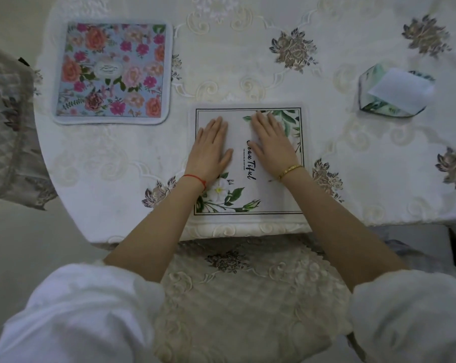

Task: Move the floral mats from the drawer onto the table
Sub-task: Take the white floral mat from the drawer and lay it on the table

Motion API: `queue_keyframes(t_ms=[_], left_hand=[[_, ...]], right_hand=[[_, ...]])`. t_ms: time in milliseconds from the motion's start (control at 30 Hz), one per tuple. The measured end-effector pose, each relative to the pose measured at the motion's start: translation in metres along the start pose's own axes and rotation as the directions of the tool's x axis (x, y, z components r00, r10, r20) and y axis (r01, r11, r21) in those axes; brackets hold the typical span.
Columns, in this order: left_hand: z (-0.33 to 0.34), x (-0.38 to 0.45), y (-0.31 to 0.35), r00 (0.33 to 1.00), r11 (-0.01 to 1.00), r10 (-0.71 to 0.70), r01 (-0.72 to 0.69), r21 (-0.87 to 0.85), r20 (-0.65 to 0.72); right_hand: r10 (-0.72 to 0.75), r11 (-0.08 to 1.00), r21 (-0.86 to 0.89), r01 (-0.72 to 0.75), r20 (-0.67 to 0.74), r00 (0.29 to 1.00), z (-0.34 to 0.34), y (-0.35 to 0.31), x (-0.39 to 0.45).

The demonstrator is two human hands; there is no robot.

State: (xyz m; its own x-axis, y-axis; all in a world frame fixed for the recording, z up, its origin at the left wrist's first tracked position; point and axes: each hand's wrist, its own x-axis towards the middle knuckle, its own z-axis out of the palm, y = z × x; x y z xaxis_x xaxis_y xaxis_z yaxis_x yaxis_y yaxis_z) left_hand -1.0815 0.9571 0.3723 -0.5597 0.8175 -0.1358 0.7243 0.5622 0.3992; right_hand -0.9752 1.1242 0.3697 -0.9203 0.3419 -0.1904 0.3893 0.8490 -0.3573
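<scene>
A white mat (270, 195) with green leaves, white flowers and black script lies flat at the table's near edge. My left hand (211, 146) and my right hand (271, 141) both rest palm-down on it, fingers stretched forward, gripping nothing. A second mat (113, 72), light blue with pink and orange flowers, lies flat at the far left of the table (234, 61). No drawer is in view.
A tissue box (394, 91) with a green leaf print and a white tissue sticking out stands at the right. A cream embroidered cloth covers the table. A lace-covered chair seat (242, 297) sits below the near edge, another chair (6, 121) at the left.
</scene>
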Motion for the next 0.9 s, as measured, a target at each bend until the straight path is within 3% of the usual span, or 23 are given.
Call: queue_keyframes(t_ms=[267, 533, 900], left_hand=[[0.0, -0.018, -0.024, 0.986, 0.992, -0.124, 0.124, -0.002, -0.114], [-0.01, -0.062, -0.019, 0.986, 0.99, -0.143, 0.143, -0.002, -0.087], [-0.044, -0.176, 0.024, 0.963, 0.993, -0.117, 0.112, -0.032, -0.242]], right_hand=[[0.078, 0.996, 0.049, -0.074, -0.076, 0.994, -0.007, 0.042, -0.024], [0.206, 0.977, 0.081, -0.199, -0.095, 0.974, -0.007, 0.041, -0.077], [-0.016, 0.991, 0.133, 0.035, -0.139, 0.99, -0.016, -0.039, -0.159]])
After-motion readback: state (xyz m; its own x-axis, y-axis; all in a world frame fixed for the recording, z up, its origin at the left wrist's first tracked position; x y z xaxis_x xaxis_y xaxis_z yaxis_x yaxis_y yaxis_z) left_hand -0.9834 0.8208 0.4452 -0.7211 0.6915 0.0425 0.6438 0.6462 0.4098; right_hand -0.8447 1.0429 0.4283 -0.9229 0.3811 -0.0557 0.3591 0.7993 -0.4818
